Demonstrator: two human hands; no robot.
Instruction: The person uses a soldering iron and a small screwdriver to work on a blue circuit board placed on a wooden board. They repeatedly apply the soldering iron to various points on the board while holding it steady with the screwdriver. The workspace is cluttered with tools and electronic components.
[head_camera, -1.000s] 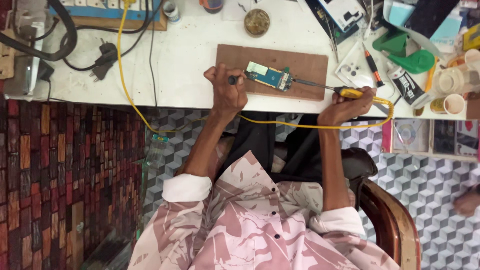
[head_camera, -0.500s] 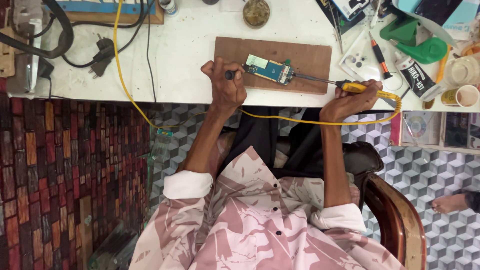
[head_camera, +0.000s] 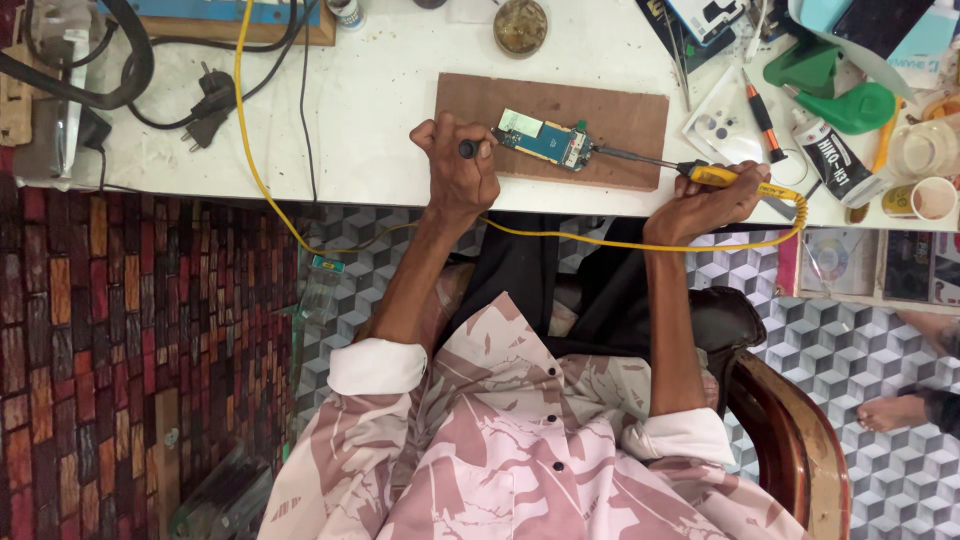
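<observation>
A small blue-green circuit board (head_camera: 543, 140) lies on a flat brown wooden board (head_camera: 610, 120) near the front edge of the white desk (head_camera: 380, 100). The left hand (head_camera: 458, 170) rests at the wooden board's left end, its fingers curled tight around a thin dark-handled tool (head_camera: 468, 149) pointing at the circuit board. The right hand (head_camera: 705, 205) grips the yellow-handled soldering iron (head_camera: 720, 177), fingers closed on the handle, the metal tip reaching the circuit board's right end. Its yellow cable (head_camera: 250, 150) loops below the desk edge.

Left hand (head_camera: 458, 172) grips a dark tool at the circuit board (head_camera: 545, 140); right hand (head_camera: 705, 203) holds the yellow soldering iron (head_camera: 735, 179).
</observation>
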